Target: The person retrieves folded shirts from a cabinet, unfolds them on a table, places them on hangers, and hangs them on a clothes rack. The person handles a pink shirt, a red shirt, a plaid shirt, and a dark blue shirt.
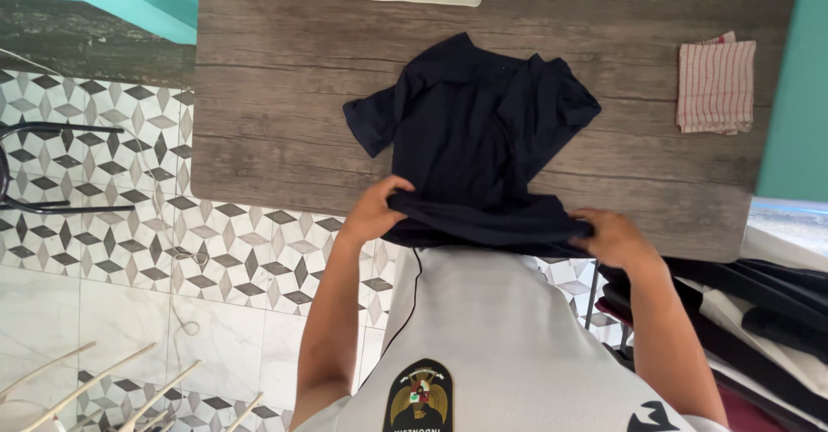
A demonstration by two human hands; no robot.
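Navy shirt (483, 139) lay spread on grey wooden table (259, 96), hem hanging over near edge. Left hand (373, 210) pinched shirt's bottom-left corner; right hand (617, 238) gripped bottom-right corner, both closed on cloth. Folded striped cloth (716, 85) sat well right of shirt; dark garments (759, 294) piled beside table's near-right corner. Judgement: neat fold called for hem kept taut, corners level, wrinkles smoothed first.

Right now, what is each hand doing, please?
Left hand: closed on the dark shirt's hem.
Right hand: closed on the same hem.
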